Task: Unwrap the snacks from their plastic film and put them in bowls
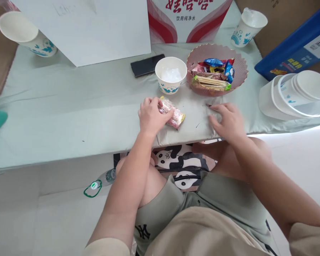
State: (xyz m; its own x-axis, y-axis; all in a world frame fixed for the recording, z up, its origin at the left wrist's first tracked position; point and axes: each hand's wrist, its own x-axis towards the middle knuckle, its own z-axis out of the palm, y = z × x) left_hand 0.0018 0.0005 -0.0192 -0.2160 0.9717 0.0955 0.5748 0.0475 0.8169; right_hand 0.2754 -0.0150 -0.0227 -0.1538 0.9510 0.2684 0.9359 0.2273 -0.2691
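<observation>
My left hand grips a clear snack packet with pinkish contents and yellow ends, which lies on the cloth-covered table. Its thumb and fingers are closed over the packet's left part and hide it. To the right, my right hand is slightly blurred, its thumb and index finger apart. A small dark scrap shows at the index fingertip; I cannot tell what it is. Just behind the packet stands a paper cup with something white and translucent inside. A pink ribbed bowl holds several wrapped snacks, including a pack of sticks.
A black phone lies behind the cup. Further back stand a white board and a printed carton. Paper cups stand at both sides. White tubs with stacked cups and a blue folder are at the right.
</observation>
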